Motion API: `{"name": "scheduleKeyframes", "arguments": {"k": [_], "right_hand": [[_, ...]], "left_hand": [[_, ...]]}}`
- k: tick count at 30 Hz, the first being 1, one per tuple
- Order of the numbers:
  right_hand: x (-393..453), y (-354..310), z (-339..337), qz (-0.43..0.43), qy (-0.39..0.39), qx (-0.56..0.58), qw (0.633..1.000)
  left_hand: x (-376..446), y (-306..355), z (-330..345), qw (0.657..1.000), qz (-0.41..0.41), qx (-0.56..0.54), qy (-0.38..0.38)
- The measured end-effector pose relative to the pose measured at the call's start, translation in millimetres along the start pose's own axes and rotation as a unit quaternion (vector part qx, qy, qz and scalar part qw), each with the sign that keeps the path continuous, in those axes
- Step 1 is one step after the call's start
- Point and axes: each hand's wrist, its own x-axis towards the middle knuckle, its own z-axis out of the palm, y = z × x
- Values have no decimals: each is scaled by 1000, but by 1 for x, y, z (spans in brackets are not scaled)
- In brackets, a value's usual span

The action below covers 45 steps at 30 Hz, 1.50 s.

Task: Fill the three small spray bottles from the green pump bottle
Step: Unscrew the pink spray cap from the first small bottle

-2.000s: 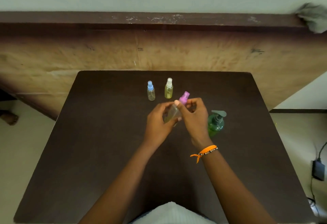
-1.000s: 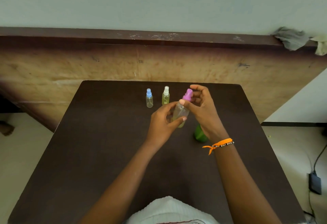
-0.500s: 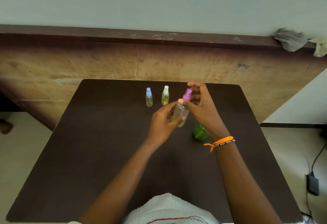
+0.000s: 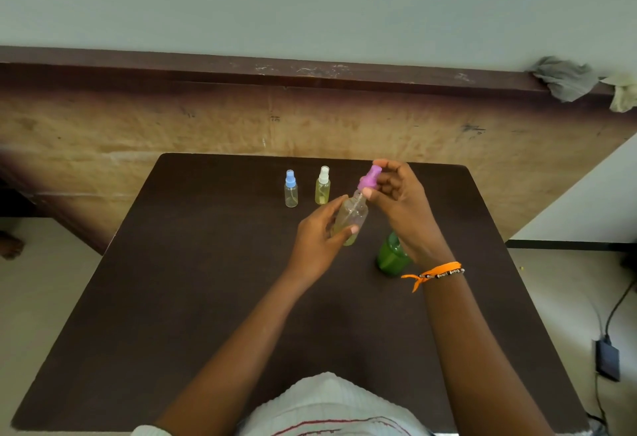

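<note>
- Forearms reach up from the near table edge over the dark brown rectangular wooden tabletop [image 4: 193,297], above a white ribbed garment [image 4: 327,404] at the bottom of the view.
- The right wrist wears an orange woven bracelet with small beads [image 4: 437,272].
- The left hand [image 4: 319,235] wraps its fingers and thumb around the body of the small clear plastic spray bottle with the pink cap [image 4: 351,217], held above the table near its middle.
- That bottle's long axis leans, base toward the person and lower left, neck pointing up and away to the right.
- The right hand [image 4: 401,201] pinches the pink spray cap [image 4: 369,178], which sits raised off the neck, its thin dip tube running down into the bottle.
- The round green pump bottle [image 4: 391,256] stands upright on the table just right of the held bottle, its top hidden behind the right wrist.
- Farther back, the small clear spray bottle with a blue cap [image 4: 291,189] and the small yellowish spray bottle with a white cap [image 4: 322,186] stand upright side by side, apart from each other and near the far edge.
- Bare tabletop spreads wide on the left and in front of the hands.
- Beyond the table runs a worn tan wooden panel [image 4: 138,132] topped by a dark ledge [image 4: 206,67], with crumpled grey and pale cloths [image 4: 565,79] at its right end below a pale wall.
- A black adapter with a cable [image 4: 607,360] lies on the light floor at the right.
</note>
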Motion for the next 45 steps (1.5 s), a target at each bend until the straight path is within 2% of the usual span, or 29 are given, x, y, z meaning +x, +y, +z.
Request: {"name": "scheduleKeyframes", "arguments": {"k": [9, 16, 21, 26, 28, 31, 35, 40, 45], "right_hand": [[-1, -10, -17, -35, 70, 58, 995], [-1, -5, -24, -15, 89, 51, 995], [-2, -1, -30, 4, 96, 88, 991], [-3, 5, -52, 31, 136, 198, 970], [-2, 13, -67, 45, 157, 172, 971], [-2, 41, -91, 93, 166, 28, 981], [-9, 99, -102, 198, 141, -130, 961], [-23, 163, -81, 289, 169, -173, 926], [-29, 191, -68, 290, 200, -175, 919]], "left_hand": [[0, -15, 3, 999, -18, 30, -7], [-4, -12, 7, 1000, -26, 9, -15], [-4, -13, 10, 999, -26, 5, -26], [-5, -19, 18, 999, -35, 8, -35], [-6, -22, 22, 999, -34, 18, -38], [-7, -27, 29, 997, -34, 40, -53], [-11, -28, 36, 996, -44, 43, -69], [-14, -34, 41, 994, -58, 50, -74], [-14, -42, 43, 993, -81, 45, -77]]}}
